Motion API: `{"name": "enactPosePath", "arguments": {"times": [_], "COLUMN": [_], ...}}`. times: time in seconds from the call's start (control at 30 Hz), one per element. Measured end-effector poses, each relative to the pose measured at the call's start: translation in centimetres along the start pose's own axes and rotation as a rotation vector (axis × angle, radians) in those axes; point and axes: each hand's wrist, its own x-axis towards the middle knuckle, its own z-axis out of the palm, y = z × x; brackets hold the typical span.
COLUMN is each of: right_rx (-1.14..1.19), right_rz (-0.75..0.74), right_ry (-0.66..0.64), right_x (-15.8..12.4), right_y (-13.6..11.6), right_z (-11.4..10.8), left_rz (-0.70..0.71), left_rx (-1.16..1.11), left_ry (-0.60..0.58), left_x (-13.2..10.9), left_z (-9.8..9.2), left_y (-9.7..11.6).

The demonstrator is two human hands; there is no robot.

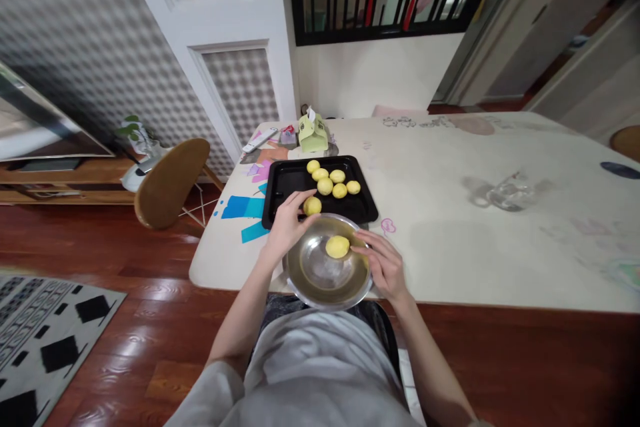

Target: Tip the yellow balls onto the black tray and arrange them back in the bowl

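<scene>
My left hand [290,221] reaches over the near edge of a black baking tray [285,177], its thumb and fingers around a yellow lemon [313,205]. Several more lemons [325,186] lie loose on the tray's far and right side. In front of me, at the table's near edge, a shiny metal bowl [320,283] holds a single lemon [337,247]. My right hand [384,265] is over the bowl's right rim with fingers apart, the fingertips close beside that lemon; whether they touch it is hard to tell.
The white table [440,247] bears drawings and blue paper strips [243,207]. Behind the tray stand a green tissue box [313,132] and a white remote [260,140]. A clear glass vessel [511,195] is at the right. A wooden chair [170,183] stands off the left end.
</scene>
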Motion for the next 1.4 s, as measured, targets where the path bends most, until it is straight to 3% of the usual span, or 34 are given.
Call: {"name": "enactPosePath", "arguments": {"times": [0.1,0.23,0.6,0.77,0.93,1.17,1.4], "right_rx": [0.001,0.011,0.013,0.022,0.008,0.002,-0.006], "right_rz": [0.029,0.031,0.019,0.01,0.019,0.016,0.023], "right_ry": [-0.011,-0.013,-0.016,-0.012,-0.017,-0.014,-0.027], "right_x": [-0.1,-0.2,-0.1,-0.1,-0.1,0.0,0.0], "right_y": [0.0,0.0,0.0,0.2,0.1,0.0,0.0], "right_z": [0.0,0.0,-0.1,0.0,-0.1,-0.1,-0.2], "left_rz": [0.02,0.017,-0.099,-0.14,-0.044,0.091,0.075], "left_rx": [0.024,0.087,0.472,0.501,0.453,0.237,0.14], "left_ry": [-0.04,-0.131,-0.393,-0.365,-0.324,-0.152,-0.005], "left_x": [-2.6,-4.7,-5.1,-5.2,-5.8,-8.1,-9.4], "left_z": [0.1,0.9,1.9,2.1,2.2,1.4,1.4], "left_y": [1.9,2.3,3.0,3.2,2.9,2.8,3.1]}}
